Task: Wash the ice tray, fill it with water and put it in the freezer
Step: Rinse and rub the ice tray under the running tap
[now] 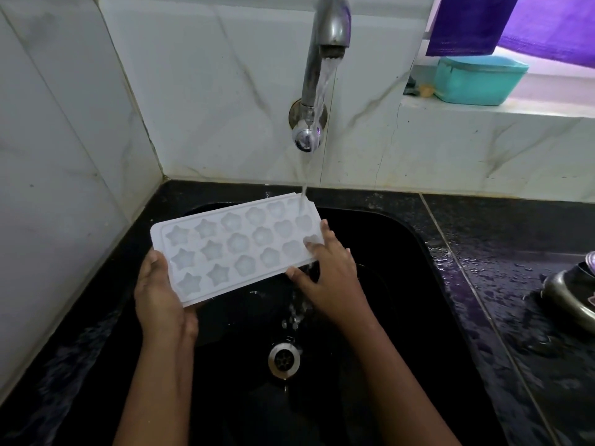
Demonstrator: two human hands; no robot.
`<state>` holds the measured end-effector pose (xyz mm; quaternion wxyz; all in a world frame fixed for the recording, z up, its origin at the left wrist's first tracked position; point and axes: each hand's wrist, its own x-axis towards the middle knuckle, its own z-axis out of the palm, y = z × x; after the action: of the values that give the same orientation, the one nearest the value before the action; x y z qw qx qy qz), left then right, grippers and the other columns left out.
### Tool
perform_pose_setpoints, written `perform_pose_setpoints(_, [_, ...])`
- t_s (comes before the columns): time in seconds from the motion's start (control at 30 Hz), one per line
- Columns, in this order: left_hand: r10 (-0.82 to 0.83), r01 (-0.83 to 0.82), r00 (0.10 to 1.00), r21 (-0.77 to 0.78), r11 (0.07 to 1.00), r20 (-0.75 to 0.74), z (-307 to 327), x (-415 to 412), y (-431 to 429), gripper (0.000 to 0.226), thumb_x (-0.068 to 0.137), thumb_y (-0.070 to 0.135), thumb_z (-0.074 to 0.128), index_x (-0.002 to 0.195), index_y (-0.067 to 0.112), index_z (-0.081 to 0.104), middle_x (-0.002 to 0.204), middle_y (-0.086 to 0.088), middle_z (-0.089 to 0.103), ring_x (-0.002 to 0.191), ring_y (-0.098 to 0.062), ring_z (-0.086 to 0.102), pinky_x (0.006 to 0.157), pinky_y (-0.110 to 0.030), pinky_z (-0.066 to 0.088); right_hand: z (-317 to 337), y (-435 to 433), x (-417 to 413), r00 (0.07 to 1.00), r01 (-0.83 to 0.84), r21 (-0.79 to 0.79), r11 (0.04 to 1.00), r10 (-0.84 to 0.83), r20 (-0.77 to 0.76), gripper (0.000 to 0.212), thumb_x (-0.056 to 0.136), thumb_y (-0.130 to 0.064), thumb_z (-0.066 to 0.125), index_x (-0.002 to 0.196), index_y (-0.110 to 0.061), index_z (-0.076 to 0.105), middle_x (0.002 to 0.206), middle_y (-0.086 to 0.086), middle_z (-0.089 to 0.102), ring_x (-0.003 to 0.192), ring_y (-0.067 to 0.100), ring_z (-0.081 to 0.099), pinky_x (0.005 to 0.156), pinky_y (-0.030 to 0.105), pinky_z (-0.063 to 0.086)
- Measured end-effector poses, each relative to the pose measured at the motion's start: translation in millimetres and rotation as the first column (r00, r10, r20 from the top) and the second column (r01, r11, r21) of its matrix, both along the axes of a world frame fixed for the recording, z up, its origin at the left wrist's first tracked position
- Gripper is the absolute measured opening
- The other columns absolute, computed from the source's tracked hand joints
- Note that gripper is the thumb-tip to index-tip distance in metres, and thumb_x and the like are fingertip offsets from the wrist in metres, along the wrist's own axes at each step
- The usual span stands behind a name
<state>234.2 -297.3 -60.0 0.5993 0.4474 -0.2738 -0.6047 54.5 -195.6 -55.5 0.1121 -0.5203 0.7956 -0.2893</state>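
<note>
A white ice tray (236,244) with star and flower shaped cells hangs tilted over the black sink (402,252). My left hand (159,291) grips its near left end, thumb on the rim. My right hand (328,268) holds the right end, with fingers laid over the last cells and thumb under the edge. Water runs from the steel tap (328,37) onto the tray's far right corner and spills off the right edge toward the drain (284,358).
White marble tiles line the wall behind and to the left. The wet black counter (502,252) on the right carries a dark metal vessel (570,294) at the frame edge. A teal box (479,78) sits on the window ledge under a purple cloth (515,20).
</note>
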Motion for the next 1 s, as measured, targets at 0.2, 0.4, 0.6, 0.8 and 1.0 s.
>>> perform_pose_setpoints(0.2, [-0.078,0.081,0.996,0.061,0.995,-0.044,-5.3,-21.6,11.1,0.023,0.103,0.034,0.04,0.1,0.033,0.063,0.104,-0.001,0.07,0.093,-0.024,0.068,0.075,-0.048,0.055,12.4,11.0,-17.5,0.996,0.062,-0.08,0.995,-0.056,0.076,0.051,0.09,-0.036,0.058,0.135,-0.019,0.04,0.159,0.0,0.015,0.146,0.016,0.006,0.117,0.03,0.004])
perform_pose_setpoints(0.4, [-0.192,0.196,0.98,0.102,0.975,-0.051,-10.1,-51.5,31.6,0.026,0.102,0.036,0.042,0.117,0.026,0.061,0.107,-0.004,0.071,0.092,-0.026,0.069,0.076,-0.05,0.056,-1.7,-4.8,-38.2,0.949,0.234,0.1,0.967,-0.204,-0.241,0.07,0.098,-0.056,0.014,0.152,-0.015,-0.004,0.159,-0.002,-0.014,0.144,0.011,-0.017,0.115,0.038,-0.012])
perform_pose_setpoints(0.6, [-0.212,0.219,0.974,0.103,0.97,-0.076,-24.7,-70.2,41.4,0.027,0.103,0.027,0.042,0.116,0.018,0.063,0.107,-0.008,0.073,0.095,-0.025,0.069,0.08,-0.04,0.057,-13.5,-33.1,10.6,0.972,0.185,0.165,0.969,-0.156,-0.177,0.078,0.095,-0.057,0.009,0.149,-0.005,-0.01,0.158,0.012,-0.017,0.146,0.022,-0.014,0.115,0.046,-0.007])
perform_pose_setpoints(0.8, [-0.258,0.279,0.954,0.141,0.95,-0.151,-26.8,-62.7,43.1,0.027,0.102,0.029,0.043,0.111,0.018,0.065,0.095,0.0,0.075,0.078,-0.01,0.072,0.064,-0.025,0.053,-13.8,-29.8,49.7,0.912,-0.39,0.126,0.912,0.401,-0.084,0.055,0.103,-0.042,0.021,0.153,-0.025,0.006,0.16,-0.01,-0.005,0.145,0.004,-0.011,0.117,0.042,-0.01])
perform_pose_setpoints(1.0, [-0.262,0.269,0.962,0.107,0.957,-0.073,-19.4,-68.9,45.5,0.026,0.104,0.032,0.039,0.122,0.026,0.057,0.107,-0.003,0.072,0.092,-0.025,0.07,0.076,-0.05,0.057,-34.4,-14.0,-40.9,0.987,0.036,0.247,0.968,0.005,-0.161,0.073,0.09,-0.063,0.004,0.151,-0.026,-0.007,0.159,-0.005,-0.014,0.146,0.01,-0.012,0.115,0.048,-0.006])
